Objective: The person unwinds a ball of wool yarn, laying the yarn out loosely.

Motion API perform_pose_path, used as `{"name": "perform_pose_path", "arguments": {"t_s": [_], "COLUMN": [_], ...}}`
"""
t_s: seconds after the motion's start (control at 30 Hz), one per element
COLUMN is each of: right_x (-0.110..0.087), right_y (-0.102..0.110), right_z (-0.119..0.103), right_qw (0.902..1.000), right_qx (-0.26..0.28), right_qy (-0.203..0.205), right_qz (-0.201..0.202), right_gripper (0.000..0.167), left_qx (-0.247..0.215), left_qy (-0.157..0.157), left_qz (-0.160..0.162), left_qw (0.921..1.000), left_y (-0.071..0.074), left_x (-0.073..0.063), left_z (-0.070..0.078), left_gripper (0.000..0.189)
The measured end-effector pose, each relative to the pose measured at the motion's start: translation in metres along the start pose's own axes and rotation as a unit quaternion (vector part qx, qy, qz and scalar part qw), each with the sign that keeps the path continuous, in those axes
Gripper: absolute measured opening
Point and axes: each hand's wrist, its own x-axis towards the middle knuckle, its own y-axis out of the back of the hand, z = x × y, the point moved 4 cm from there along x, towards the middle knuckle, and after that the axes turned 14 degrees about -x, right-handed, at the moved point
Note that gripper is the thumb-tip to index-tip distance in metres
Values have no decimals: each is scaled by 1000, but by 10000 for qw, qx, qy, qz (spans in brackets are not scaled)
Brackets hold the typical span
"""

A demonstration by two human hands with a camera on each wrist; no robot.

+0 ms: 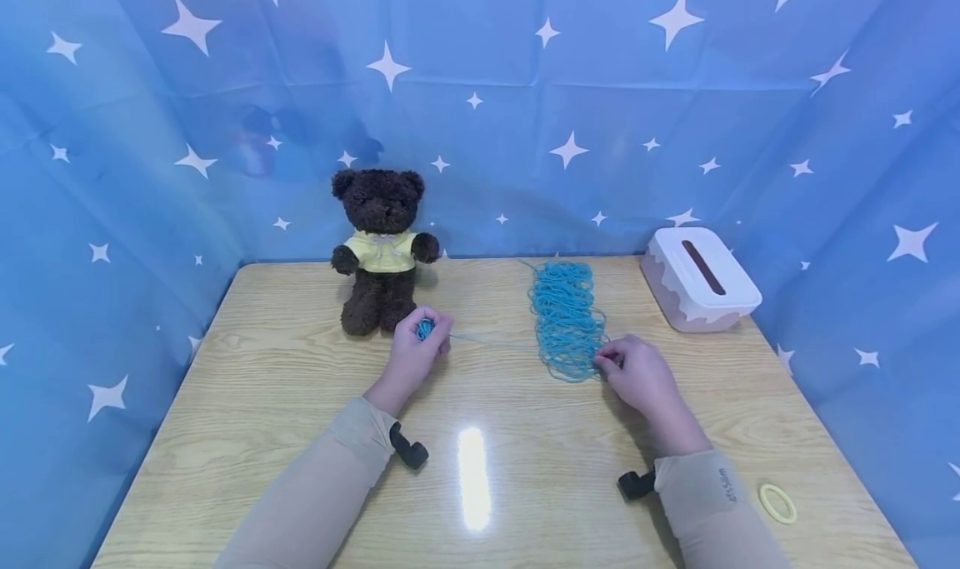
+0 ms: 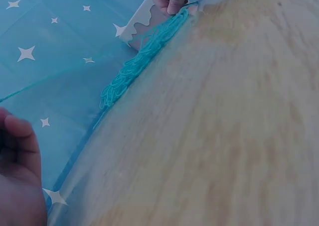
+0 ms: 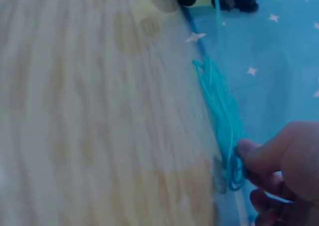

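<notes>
A loose pile of turquoise yarn point(image 1: 566, 315) lies in long looped folds at the table's back, right of centre. My left hand point(image 1: 422, 342) holds a small wound ball of the same yarn point(image 1: 425, 328), just in front of the teddy bear. From that hand a thin strand point(image 1: 487, 341) runs taut across to the pile. At the pile's near right edge, my right hand point(image 1: 637, 373) pinches yarn between thumb and finger. In the right wrist view, the thumb and fingertips of the right hand point(image 3: 284, 161) meet the folded yarn point(image 3: 219, 111).
A dark brown teddy bear point(image 1: 382, 219) in a yellow top stands at the back left. The white tissue box point(image 1: 701, 282) sits at the back right corner. A pale yellow ring point(image 1: 777, 503) lies near the right sleeve. Blue star-patterned curtains surround the wooden table point(image 1: 555, 486).
</notes>
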Motion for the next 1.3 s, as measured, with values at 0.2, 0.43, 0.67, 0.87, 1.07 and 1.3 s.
{"name": "perform_pose_path", "arguments": {"t_s": [0.2, 0.43, 0.67, 0.87, 1.07, 1.3], "right_x": [2, 6, 14, 17, 15, 12], "right_y": [5, -14, -32, -28, -19, -18], "right_z": [-32, -116, -169, -165, -152, -149], "right_qw": [9978, 9808, 9749, 9727, 9665, 9695], "right_qx": [414, 1558, 1864, 1859, 2027, 1961], "right_qy": [203, 1173, 1190, 1198, 1164, 1202], "right_qz": [487, 41, -257, 700, 1056, 849], "right_gripper": [19, 41, 35, 16, 16, 19], "left_qx": [12, 82, 426, 462, 137, -108], "left_qy": [183, 364, 483, 604, 767, 864], "left_qz": [-456, -976, -1347, -1273, -1255, -1175], "left_qw": [9988, 9945, 9888, 9889, 9890, 9892], "left_y": [-7, -13, -20, -21, -20, -18], "left_x": [-1, -2, -3, -4, -4, -3], "left_z": [2, 1, -1, 0, 1, -4], "left_gripper": [26, 29, 16, 15, 20, 25]}}
